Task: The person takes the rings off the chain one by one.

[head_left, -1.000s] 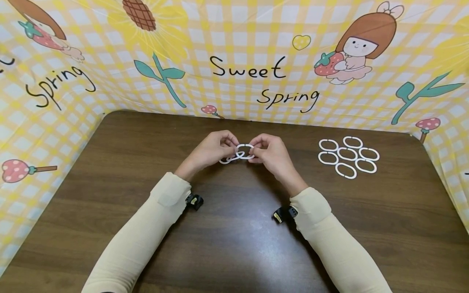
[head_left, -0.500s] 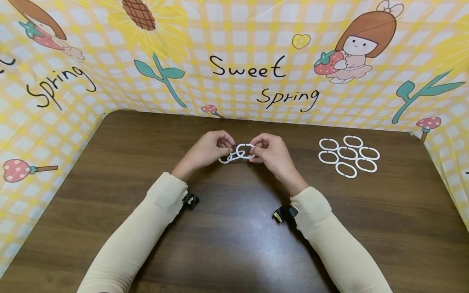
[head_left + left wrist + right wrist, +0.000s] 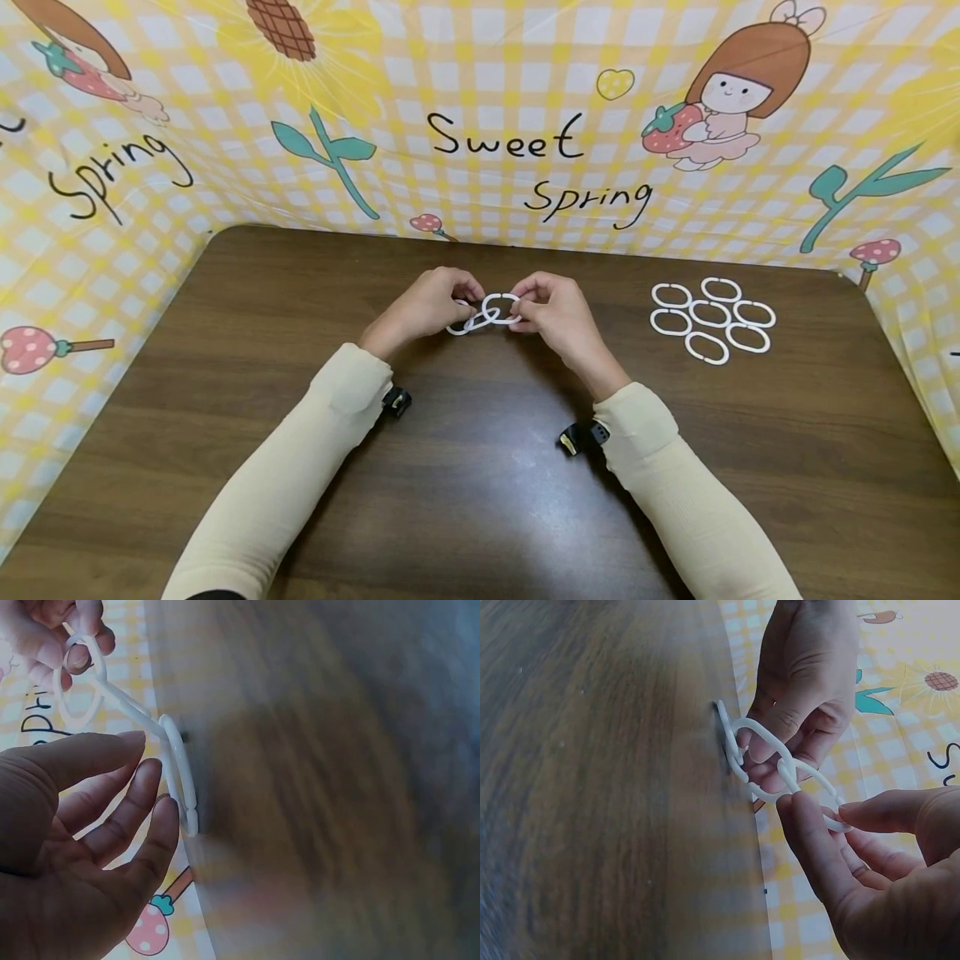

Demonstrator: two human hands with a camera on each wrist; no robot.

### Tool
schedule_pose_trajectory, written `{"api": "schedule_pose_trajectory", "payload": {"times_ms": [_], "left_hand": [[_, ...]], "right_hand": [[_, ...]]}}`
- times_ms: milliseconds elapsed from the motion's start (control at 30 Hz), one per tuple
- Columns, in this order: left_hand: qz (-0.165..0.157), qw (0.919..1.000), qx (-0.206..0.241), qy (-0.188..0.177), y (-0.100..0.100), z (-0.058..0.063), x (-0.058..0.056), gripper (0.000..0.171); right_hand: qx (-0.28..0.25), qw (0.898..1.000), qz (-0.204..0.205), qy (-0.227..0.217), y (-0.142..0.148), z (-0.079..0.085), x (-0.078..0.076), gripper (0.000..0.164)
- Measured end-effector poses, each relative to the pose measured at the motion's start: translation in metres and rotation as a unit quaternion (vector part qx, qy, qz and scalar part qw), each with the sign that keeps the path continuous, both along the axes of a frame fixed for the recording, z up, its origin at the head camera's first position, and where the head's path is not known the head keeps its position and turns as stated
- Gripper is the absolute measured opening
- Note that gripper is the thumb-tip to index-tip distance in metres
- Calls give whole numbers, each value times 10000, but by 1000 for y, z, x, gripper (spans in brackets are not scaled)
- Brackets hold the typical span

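Three white oval plastic chain links hang joined in a short chain between the hands. My right hand [image 3: 551, 308] pinches the end link [image 3: 501, 297] between thumb and fingers, raised off the table. From it the middle link [image 3: 769, 733] slopes down to the left, and the last link [image 3: 180, 769] stands low at the tabletop. My left hand [image 3: 431, 308] is beside these lower links; in the left wrist view its thumb [image 3: 112, 750] and fingertips are apart, right next to the chain. In the head view the left hand partly hides the last link.
Several loose white links [image 3: 708, 314] lie grouped flat on the brown wooden table [image 3: 480, 467], right of the hands. A yellow checked cloth [image 3: 480, 75] with printed figures rises behind the table's far edge and along both sides.
My left hand has let go of the end link, drawn back left, then come slightly right again beside the lower links. The right hand stays in place with its link.
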State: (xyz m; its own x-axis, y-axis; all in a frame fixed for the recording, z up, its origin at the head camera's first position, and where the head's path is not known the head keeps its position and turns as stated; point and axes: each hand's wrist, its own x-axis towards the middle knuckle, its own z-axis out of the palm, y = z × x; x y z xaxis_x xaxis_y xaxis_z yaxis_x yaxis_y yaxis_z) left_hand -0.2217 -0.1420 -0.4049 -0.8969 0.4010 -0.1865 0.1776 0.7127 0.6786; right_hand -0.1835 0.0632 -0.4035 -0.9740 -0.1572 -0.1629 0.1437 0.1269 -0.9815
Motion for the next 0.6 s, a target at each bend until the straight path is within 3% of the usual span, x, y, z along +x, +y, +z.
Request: {"api": "schedule_pose_trajectory", "payload": {"times_ms": [600], "left_hand": [[-228, 9991, -361, 78, 8, -3, -4, 13]], "right_hand": [[102, 9999, 35, 19, -1, 0, -1, 20]]}}
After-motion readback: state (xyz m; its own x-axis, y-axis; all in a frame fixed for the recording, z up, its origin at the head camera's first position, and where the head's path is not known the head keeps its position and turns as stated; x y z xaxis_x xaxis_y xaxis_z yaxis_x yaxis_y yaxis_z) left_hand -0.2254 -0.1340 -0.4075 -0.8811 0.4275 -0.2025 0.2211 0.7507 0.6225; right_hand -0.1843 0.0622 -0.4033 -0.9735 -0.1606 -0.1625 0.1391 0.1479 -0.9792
